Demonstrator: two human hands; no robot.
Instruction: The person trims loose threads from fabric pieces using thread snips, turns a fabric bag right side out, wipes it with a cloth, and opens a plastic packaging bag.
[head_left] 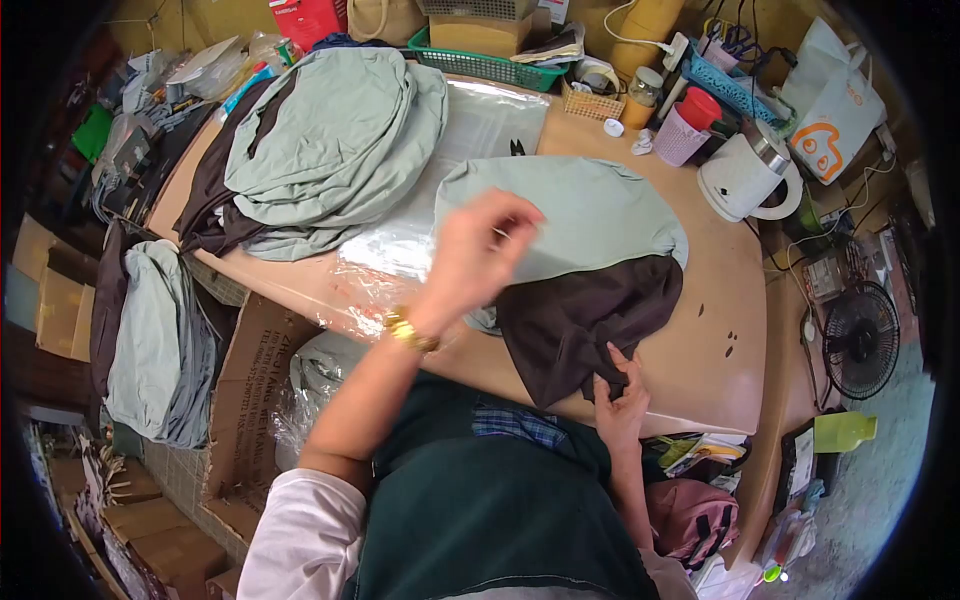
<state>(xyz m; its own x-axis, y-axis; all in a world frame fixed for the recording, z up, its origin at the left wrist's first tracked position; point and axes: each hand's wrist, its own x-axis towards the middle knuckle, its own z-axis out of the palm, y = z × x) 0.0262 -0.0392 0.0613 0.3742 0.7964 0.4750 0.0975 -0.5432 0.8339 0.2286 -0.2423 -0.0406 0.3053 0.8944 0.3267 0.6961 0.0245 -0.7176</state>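
Toward four o'clock on the tan tabletop [715, 300], the pale-green and dark-brown fabric piece [575, 215] was laid: green smoothed, brown seemingly left unstraightened! Five o'clock, brown edge pinched by the right hand [622, 400]; nine, the left hand [475, 255] was blurred, fingers curled, grip impossible to tell. Ten, similar pale-green pieces [320, 140] were heaped.

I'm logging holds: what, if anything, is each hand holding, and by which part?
The right hand pinches the dark brown cloth by its near edge. The left hand is raised and blurred; whether it holds anything cannot be told.
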